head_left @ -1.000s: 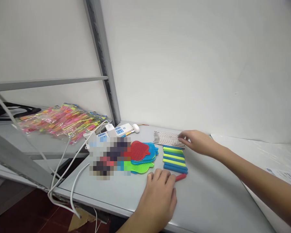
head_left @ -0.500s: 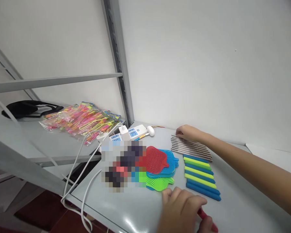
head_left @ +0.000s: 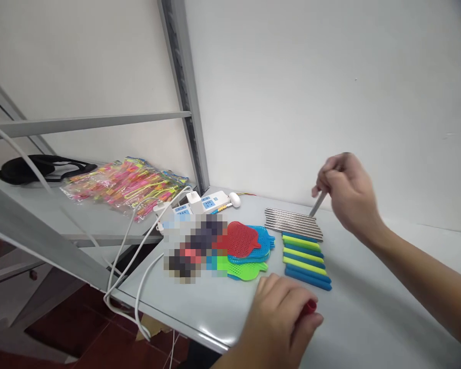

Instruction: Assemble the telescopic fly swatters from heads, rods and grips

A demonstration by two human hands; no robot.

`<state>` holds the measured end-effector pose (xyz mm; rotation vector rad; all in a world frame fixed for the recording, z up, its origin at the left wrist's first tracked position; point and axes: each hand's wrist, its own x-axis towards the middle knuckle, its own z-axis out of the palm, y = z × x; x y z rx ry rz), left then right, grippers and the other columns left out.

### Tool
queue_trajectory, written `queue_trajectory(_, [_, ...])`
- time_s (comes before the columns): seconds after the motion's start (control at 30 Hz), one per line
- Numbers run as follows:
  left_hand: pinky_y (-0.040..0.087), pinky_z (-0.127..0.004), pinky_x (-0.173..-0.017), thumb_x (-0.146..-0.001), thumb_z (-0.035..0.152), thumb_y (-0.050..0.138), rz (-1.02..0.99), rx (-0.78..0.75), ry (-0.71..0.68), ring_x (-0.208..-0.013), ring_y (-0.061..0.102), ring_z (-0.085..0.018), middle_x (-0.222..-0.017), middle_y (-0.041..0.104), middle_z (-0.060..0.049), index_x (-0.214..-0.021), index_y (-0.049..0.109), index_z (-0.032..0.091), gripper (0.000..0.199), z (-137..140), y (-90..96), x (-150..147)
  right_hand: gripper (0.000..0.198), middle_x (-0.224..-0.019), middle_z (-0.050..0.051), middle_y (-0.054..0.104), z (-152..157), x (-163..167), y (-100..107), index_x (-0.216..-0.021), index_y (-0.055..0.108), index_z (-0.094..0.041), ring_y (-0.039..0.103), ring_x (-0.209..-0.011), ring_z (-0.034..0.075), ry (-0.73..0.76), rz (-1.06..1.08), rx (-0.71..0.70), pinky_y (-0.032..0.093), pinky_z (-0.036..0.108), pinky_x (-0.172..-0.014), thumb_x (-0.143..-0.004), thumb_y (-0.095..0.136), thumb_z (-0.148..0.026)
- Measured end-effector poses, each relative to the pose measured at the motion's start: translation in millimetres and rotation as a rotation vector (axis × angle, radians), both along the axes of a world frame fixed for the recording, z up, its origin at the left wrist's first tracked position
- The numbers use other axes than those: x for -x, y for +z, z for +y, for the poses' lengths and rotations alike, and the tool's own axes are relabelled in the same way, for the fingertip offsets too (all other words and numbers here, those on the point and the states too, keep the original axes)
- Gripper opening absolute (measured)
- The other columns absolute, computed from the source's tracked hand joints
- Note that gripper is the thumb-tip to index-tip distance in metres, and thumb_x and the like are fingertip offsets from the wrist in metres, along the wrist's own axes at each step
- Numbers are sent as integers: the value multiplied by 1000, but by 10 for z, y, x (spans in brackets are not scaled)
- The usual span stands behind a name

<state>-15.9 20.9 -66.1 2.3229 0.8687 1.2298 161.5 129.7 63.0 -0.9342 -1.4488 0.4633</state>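
Near the front of the table, my left hand [head_left: 278,315] is closed around a red plastic tube [head_left: 310,306]; only its open end shows. My right hand [head_left: 349,192] is raised above the table, gripping a thin metal rod [head_left: 318,203] that slants down. Below it lies a row of shiny metal rods [head_left: 292,222]. Blue, green and yellow plastic tubes [head_left: 304,260] lie side by side in front of them. To their left are fly swatter heads: a red one [head_left: 241,240] on top of blue ones [head_left: 267,241], with a green one [head_left: 249,270] nearer me.
Behind the swatter heads sit white power strips [head_left: 215,200] with plugs, and white cables [head_left: 138,287] hang over the table's left edge. A shelf at left carries bagged colourful items [head_left: 126,184] and a black strapped object [head_left: 34,171]. Part of the table is pixelated.
My right hand has lifted from the row of metal rods and moved right, taking one rod along. My left hand has turned the red tube so its open end faces up. The view shifted slightly.
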Motion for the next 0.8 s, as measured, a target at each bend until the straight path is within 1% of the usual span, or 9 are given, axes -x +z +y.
queue_trajectory(0.03, [40,-36,-75,-95,31,49,25,17,-24,-80,55,-19,-88,64,-4,-98,58,22,13,-12,26,4,9,-66,-5,34,-241,32,60,-83,44,-25,37,-55,10,90,164,22,37,24,-49,-85,47,-16])
queue_trajectory(0.1, [39,-35,-75,-96,28,48,87,44,-68,-82,55,-19,-88,64,-3,-94,57,21,12,-30,62,6,11,-60,-7,23,-699,92,150,-79,45,-25,27,-49,10,217,334,137,25,21,-41,-83,48,-15])
queue_trajectory(0.2, [38,-34,-78,-97,24,47,142,98,-97,-85,54,-18,-91,63,-2,-97,55,21,8,-38,92,10,14,-55,-7,19,-1180,149,204,-77,48,-26,19,-44,9,239,469,167,20,22,-39,-85,44,-16])
queue_trajectory(0.27, [38,-33,-78,-97,22,46,162,122,-110,-86,54,-18,-93,62,-2,-99,54,21,8,-39,106,17,15,-51,-8,17,-1311,164,191,-76,49,-26,15,-42,9,238,523,148,20,22,-38,-85,44,-16])
queue_trajectory(0.37, [37,-32,-76,-98,21,45,219,103,-135,-85,52,-19,-92,60,-2,-100,53,21,8,-44,117,20,11,-50,-9,15,-1284,170,117,-77,48,-26,12,-41,9,249,577,163,19,21,-38,-83,46,-17])
queue_trajectory(0.5, [35,-32,-70,-97,21,45,299,51,-109,-78,49,-19,-85,58,-2,-91,52,20,9,-45,91,-1,9,-50,-10,15,-1144,184,-8,-79,47,-26,10,-43,9,294,659,274,16,20,-37,-83,47,-17])
queue_trajectory(0.6, [34,-32,-67,-98,21,43,329,43,-92,-75,48,-19,-83,57,-3,-90,53,20,12,-32,49,-18,10,-50,-10,16,-1096,195,-69,-80,48,-25,10,-43,8,331,704,319,16,20,-37,-83,46,-16])
queue_trajectory(0.7, [34,-32,-66,-98,22,41,352,51,-77,-73,47,-20,-81,57,-3,-91,54,19,15,-17,16,-25,10,-49,-11,16,-1074,183,-71,-80,49,-25,10,-43,8,347,714,343,16,19,-37,-83,46,-16])
queue_trajectory(0.8, [35,-32,-66,-98,22,41,370,85,-71,-74,48,-20,-81,58,-3,-91,55,19,16,-3,15,-29,11,-49,-10,15,-1059,140,-16,-78,50,-24,10,-43,8,316,740,336,15,20,-36,-82,46,-14])
